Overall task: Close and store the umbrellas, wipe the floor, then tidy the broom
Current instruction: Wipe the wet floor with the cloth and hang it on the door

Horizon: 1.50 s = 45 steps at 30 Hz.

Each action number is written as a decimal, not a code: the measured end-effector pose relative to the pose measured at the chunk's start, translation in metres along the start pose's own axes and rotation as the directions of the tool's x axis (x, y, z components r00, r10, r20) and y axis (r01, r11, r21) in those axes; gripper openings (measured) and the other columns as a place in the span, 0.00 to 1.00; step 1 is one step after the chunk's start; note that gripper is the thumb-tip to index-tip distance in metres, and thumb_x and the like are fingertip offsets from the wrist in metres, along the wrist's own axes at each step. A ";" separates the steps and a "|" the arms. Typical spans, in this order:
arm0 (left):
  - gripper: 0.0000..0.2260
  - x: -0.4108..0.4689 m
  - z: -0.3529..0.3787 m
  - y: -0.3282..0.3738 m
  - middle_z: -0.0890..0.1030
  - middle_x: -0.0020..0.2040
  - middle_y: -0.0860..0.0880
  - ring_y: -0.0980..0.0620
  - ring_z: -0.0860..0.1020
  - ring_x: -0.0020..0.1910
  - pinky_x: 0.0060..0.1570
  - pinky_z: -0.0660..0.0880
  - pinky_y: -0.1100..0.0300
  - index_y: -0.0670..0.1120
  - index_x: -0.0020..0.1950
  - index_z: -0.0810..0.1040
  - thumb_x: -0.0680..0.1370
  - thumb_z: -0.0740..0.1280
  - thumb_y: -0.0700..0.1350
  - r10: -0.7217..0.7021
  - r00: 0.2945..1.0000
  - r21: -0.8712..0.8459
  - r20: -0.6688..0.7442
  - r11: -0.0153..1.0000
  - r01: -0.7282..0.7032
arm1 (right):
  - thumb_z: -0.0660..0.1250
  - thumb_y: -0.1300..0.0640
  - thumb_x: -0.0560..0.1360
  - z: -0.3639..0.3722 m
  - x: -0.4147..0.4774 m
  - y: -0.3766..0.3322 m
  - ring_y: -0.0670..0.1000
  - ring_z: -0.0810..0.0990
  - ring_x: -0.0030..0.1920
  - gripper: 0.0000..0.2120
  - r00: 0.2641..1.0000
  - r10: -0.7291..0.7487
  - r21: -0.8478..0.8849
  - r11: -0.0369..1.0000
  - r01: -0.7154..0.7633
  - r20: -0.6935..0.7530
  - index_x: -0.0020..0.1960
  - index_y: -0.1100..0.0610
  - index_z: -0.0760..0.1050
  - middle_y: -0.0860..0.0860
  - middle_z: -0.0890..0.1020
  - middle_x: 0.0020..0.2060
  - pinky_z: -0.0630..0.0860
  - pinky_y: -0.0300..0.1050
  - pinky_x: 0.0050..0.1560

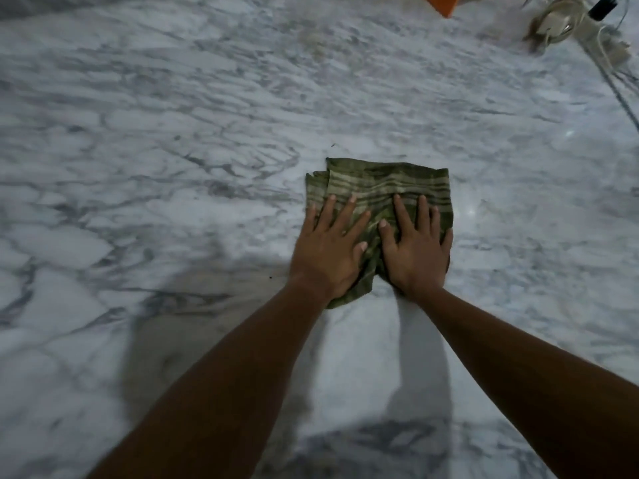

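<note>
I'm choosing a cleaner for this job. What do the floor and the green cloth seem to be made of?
The floor looks like polished marble or marble-look tile, white with grey veins and a slight sheen showing light glints. The green cloth is probably woven cotton, matte, with paler stripes, soft folds and layered edges; the exact fibre cannot be told.

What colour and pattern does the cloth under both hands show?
The cloth is olive green with paler stripes, seen best in the head view.

No readable text, labels, brands or numbers: green striped cloth (380, 186), marble floor (166, 126) and blurred cables (567, 24) top right show none.
</note>
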State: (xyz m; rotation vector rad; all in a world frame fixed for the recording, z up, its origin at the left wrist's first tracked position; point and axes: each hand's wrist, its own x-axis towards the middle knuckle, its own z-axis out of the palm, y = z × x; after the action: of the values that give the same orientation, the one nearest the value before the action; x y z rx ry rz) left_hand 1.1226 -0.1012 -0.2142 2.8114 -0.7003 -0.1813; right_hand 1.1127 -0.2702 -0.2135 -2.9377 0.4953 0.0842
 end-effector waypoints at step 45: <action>0.28 -0.705 0.003 -0.158 0.55 0.82 0.47 0.43 0.54 0.80 0.76 0.58 0.44 0.47 0.81 0.56 0.83 0.44 0.59 -0.980 -0.137 -0.173 -0.142 -0.112 0.979 | 0.43 0.20 0.71 0.112 -0.500 -0.492 0.55 0.41 0.81 0.40 -0.612 -0.742 0.195 -0.581 0.790 0.273 0.79 0.34 0.46 0.48 0.44 0.82 0.39 0.67 0.76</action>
State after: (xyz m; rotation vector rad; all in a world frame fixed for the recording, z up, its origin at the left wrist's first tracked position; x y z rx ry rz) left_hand 0.5736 0.3684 -0.2138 2.4683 1.7329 -0.0666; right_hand 0.8000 0.3679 -0.2099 -1.7978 -2.5445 0.3166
